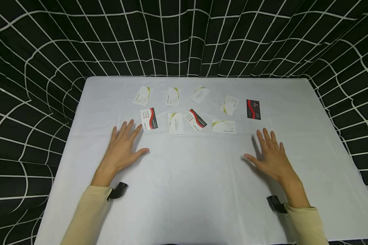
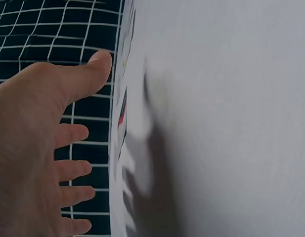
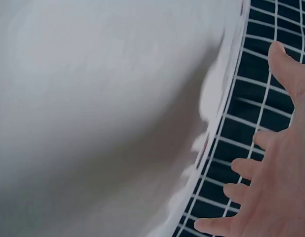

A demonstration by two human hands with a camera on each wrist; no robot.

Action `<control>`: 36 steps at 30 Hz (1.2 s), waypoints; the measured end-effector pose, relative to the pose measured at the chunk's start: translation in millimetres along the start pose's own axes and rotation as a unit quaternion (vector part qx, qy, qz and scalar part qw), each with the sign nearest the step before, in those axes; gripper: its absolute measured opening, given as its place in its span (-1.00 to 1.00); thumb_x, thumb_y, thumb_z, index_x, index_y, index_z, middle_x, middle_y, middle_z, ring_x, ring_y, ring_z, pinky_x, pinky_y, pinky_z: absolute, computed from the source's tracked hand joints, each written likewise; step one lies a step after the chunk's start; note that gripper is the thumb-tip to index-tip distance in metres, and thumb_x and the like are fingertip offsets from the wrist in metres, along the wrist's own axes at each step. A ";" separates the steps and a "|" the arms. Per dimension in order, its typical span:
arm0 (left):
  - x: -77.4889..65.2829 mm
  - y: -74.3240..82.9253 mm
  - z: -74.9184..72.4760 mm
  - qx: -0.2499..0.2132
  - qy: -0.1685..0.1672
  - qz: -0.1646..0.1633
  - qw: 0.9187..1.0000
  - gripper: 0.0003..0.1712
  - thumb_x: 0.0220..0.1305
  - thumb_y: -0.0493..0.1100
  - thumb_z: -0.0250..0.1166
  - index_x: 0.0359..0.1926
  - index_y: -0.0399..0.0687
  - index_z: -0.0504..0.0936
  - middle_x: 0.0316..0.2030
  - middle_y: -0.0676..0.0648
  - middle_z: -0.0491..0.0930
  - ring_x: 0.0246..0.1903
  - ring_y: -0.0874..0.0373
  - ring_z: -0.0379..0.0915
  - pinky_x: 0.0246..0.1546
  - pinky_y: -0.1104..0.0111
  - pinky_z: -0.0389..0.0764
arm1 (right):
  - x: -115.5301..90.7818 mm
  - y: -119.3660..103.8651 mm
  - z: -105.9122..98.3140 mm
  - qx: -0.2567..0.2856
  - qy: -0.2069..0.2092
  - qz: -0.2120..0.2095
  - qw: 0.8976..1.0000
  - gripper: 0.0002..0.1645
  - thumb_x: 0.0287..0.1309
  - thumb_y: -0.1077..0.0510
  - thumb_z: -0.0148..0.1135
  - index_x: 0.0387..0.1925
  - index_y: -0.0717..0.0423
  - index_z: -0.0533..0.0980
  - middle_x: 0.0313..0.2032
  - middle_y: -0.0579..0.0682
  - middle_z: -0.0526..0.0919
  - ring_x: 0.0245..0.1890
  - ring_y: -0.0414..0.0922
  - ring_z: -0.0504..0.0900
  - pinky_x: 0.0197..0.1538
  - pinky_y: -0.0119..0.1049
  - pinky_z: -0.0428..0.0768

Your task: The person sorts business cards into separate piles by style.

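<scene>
My left hand (image 1: 119, 151) hovers palm down over the table with its fingers spread and nothing in them. Its index fingertip is right beside a white business card with a black and red wave (image 1: 145, 119). On the other side, my right hand (image 1: 272, 158) is held above the cloth, fingers straight and apart, also holding nothing. Nearest to it lies a black business card with a red stripe (image 1: 255, 110). Between the hands are a tilted red-and-black wave card (image 1: 191, 120), a white card with a green curve (image 1: 176, 126) and a similar sideways card (image 1: 225, 127).
Farther back lie several more white cards with green curves, among them a left card (image 1: 142, 96), a tilted card (image 1: 200, 95) and a right-hand card (image 1: 230, 104). A white cloth covers the table (image 1: 187, 190). Black fabric with a white grid (image 1: 171, 41) surrounds its back and sides.
</scene>
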State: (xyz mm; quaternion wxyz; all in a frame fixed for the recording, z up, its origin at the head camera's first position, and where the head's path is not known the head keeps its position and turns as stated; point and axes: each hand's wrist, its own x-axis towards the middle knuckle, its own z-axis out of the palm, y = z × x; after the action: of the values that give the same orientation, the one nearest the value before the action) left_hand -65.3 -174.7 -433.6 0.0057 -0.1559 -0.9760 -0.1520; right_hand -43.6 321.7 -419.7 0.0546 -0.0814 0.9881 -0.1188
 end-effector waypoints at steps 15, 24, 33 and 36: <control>24.4 38.6 10.7 -0.051 0.074 0.083 0.993 -0.51 0.11 -0.09 0.27 0.07 -0.15 0.45 -0.05 -0.09 0.53 -0.07 0.01 0.43 -0.06 0.18 0.32 | 18.9 -47.3 7.4 0.016 0.081 -0.090 0.992 0.08 -0.18 -0.42 0.20 0.32 0.02 0.13 0.07 0.14 0.37 0.08 0.08 0.30 0.05 0.04 0.28; 49.9 69.1 17.6 -0.054 0.061 0.115 0.990 -0.64 0.13 -0.16 0.26 -0.03 -0.13 0.54 -0.17 -0.05 0.59 -0.12 0.04 0.47 -0.07 0.19 0.38 | 38.7 -80.8 14.1 0.031 0.094 -0.092 0.991 0.02 -0.19 -0.42 0.21 0.22 0.10 0.26 0.03 0.07 0.40 0.06 -0.01 0.34 -0.06 -0.01 0.42; 81.6 91.0 25.8 -0.055 0.058 0.157 0.984 -0.71 0.11 -0.23 0.27 -0.09 -0.12 0.58 -0.21 -0.01 0.59 -0.23 0.10 0.43 -0.20 0.30 0.35 | 62.2 -109.4 19.7 0.025 0.125 -0.091 0.988 -0.08 -0.28 -0.31 0.35 0.05 0.21 0.40 -0.04 0.07 0.46 -0.03 0.02 0.41 -0.12 -0.03 0.44; 91.7 94.9 28.6 -0.056 0.064 0.155 0.984 -0.71 0.09 -0.27 0.28 -0.10 -0.11 0.59 -0.22 0.00 0.59 -0.21 0.11 0.40 -0.19 0.32 0.33 | 69.6 -117.4 23.1 0.015 0.129 -0.090 0.987 -0.06 -0.29 -0.32 0.36 0.05 0.21 0.42 -0.05 0.08 0.47 -0.06 0.03 0.43 -0.15 -0.03 0.44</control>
State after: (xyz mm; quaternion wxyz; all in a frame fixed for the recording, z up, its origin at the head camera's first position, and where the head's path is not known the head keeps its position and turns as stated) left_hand -122.4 -52.5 -427.5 0.0830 -0.2954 -0.9275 -0.2136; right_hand -91.5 191.8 -419.5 -0.0831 -0.1532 0.9735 -0.1477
